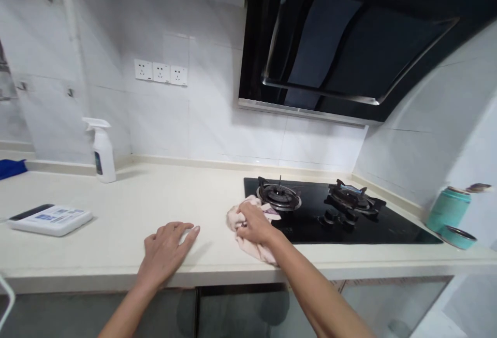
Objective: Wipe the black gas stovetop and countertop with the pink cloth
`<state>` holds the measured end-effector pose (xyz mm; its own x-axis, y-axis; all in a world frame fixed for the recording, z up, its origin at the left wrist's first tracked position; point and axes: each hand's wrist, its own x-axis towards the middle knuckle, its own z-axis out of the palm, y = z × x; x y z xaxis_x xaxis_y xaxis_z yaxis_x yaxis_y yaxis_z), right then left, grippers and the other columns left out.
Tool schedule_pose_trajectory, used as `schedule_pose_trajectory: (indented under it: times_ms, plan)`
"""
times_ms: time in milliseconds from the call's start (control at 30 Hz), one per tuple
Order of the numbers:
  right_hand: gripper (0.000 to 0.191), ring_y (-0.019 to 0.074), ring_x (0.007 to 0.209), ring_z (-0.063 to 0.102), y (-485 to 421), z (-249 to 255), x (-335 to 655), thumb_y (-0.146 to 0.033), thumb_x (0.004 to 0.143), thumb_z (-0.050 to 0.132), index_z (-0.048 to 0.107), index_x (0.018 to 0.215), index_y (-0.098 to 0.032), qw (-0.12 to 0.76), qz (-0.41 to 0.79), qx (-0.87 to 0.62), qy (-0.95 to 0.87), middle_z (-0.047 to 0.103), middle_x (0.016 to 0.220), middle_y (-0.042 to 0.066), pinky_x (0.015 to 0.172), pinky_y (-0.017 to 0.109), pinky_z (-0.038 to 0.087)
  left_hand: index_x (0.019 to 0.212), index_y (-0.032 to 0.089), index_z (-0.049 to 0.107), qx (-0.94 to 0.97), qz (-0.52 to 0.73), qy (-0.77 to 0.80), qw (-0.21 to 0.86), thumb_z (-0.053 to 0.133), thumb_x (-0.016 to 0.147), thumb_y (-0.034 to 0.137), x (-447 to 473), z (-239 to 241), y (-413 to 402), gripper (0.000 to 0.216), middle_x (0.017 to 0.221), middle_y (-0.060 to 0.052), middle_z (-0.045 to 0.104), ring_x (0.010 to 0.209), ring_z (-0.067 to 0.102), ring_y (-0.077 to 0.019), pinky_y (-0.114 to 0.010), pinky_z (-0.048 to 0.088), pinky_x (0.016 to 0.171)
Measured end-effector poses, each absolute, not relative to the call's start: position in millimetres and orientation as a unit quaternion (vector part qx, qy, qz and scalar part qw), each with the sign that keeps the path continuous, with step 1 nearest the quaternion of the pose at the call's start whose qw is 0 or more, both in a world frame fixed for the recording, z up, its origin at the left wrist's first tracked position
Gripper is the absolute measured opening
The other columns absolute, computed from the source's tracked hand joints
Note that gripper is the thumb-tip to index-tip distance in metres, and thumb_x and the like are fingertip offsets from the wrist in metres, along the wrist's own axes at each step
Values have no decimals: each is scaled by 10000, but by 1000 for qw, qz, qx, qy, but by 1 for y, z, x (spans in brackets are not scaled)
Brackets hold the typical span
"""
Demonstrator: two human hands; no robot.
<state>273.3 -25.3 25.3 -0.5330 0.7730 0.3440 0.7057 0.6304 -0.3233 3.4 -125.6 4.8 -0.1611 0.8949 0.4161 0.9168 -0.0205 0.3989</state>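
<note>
The right hand point(254, 223) is clamping down on a crumpled, pale pink fabric cloth point(251, 249), its fingers curling over the top of the bunch and the thumb tucking in along the near side; how hard it is squeezing, I cannot tell. The cloth is lying directly under and around that palm, spreading across the smooth cream-white countertop point(166, 188), while its right-hand end is overlapping the left edge of the flat black glass hob point(310, 234). Its longer run is slanting from the back left toward the front right, the loose lower fold reaching the counter's front edge. Just beyond the cloth, toward the back right, the round black-and-silver left burner point(278, 196) is sitting very near the knuckles.

The left hand point(166, 250) is holding nothing: it is resting on the counter, fingers bending loosely and thumb pointing toward the cloth, with bare counter lying between them. The right hand is thus the nearer one to both cloth and hob. Well apart at the back left, a white plastic spray bottle point(103, 154) is standing upright.
</note>
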Motion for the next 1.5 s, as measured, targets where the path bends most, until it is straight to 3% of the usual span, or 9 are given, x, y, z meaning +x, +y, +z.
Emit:
schedule_pose_trajectory:
  times_ms: [267,467,567,667,767,900,1067,1233,1500]
  plan:
    - [536,249,1026,571,-123,8,275,-321,646,767,559,1135,-248,315,135,-299,-891,613,1114,40,914,382,451,1163,318,723,-635,-294,-714,-1,334,956,584,-2,6,-126,515,1292,-66,703,1277,552,-326,-527,322,1070]
    - [472,227,941,646,-164,6,358,-336,729,680,574,1184,-275,346,224,-426,-806,689,1067,27,842,347,507,1119,327,734,-636,-298,-712,-13,318,953,609,2,10,-129,529,1280,-48,712,1285,549,-336,-548,305,1089]
    - [443,238,893,665,-154,7,417,-449,762,646,563,1160,-271,433,171,-529,-710,702,1033,40,802,358,533,1120,323,737,-636,-305,-709,-16,318,957,609,4,10,-130,532,1280,-50,713,1282,553,-329,-547,296,1095]
    - [524,262,997,670,-135,4,463,-578,814,594,552,1239,-274,481,77,-595,-639,693,1162,72,874,393,533,1119,320,740,-638,-314,-703,-17,313,962,611,5,9,-130,540,1272,-57,717,1272,558,-328,-549,291,1095]
    - [535,318,1146,616,-119,-9,477,-611,870,528,586,1274,-265,419,-13,-627,-657,666,1241,105,988,484,478,1114,324,741,-636,-324,-700,-18,308,968,608,5,8,-130,538,1263,-49,720,1267,558,-323,-537,293,1096]
    - [491,351,1038,581,-117,-26,433,-585,894,555,635,1200,-211,348,-118,-635,-679,635,1097,148,921,519,463,1120,323,734,-637,-325,-698,-28,303,977,604,6,9,-131,534,1278,-51,713,1270,550,-314,-528,290,1096]
    - [396,308,1010,554,-139,-20,305,-501,905,631,628,1198,-234,356,-44,-520,-775,601,1126,121,902,487,467,1151,318,730,-644,-315,-697,-15,316,1000,564,2,3,-127,505,1286,-57,716,1258,557,-312,-531,287,1111]
    - [646,339,1124,537,-142,-3,193,-653,853,667,550,1358,-268,326,23,-361,-874,590,1265,117,986,562,473,1291,334,685,-657,-275,-702,-6,326,969,476,-17,-4,-117,503,1328,-53,710,1298,559,-317,-503,353,1094]
    - [677,317,1190,557,-128,-1,237,-725,849,652,560,1327,-254,323,1,-324,-889,613,1310,124,1024,510,468,1131,297,723,-621,-258,-740,-5,269,946,606,-30,-3,-106,580,1284,-36,738,1303,586,-334,-499,405,1085]
